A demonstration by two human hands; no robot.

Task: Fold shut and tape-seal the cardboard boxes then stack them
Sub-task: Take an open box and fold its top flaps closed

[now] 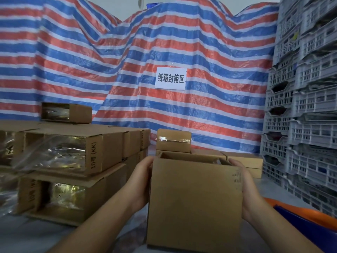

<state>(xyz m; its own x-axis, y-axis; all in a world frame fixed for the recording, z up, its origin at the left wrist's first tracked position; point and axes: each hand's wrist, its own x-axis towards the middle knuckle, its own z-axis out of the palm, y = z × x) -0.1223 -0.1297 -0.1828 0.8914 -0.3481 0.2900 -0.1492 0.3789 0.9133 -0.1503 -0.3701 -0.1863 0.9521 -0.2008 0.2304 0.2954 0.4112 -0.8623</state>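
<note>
Striped tarpaulin (91,57) was hung across the back of the work area, with a paper sign (170,78) fixed to it and grey crates (306,99) stacked at the right.

The left hand (143,177) was laid flat against the left side of the open box (195,199), fingers reaching its upper edge. The right hand (243,185) was pressed against the right side in the same way. The box was thus clamped between the two palms, in front of the body and close to the camera, its top unsealed and its flaps not folded over. Whether its base rested on anything could not be told.

Risk was judged as follows. Held by side pressure alone, the box could slip downward if the squeeze were relaxed, and any contents could spill from the open top. Excess pressure could buckle the walls, leaving flaps misaligned for taping.

A taped box (173,140) stood just behind. Wrapped bundles of boxes (69,148) lay stacked at the left, near enough to be knocked during stacking.
</note>
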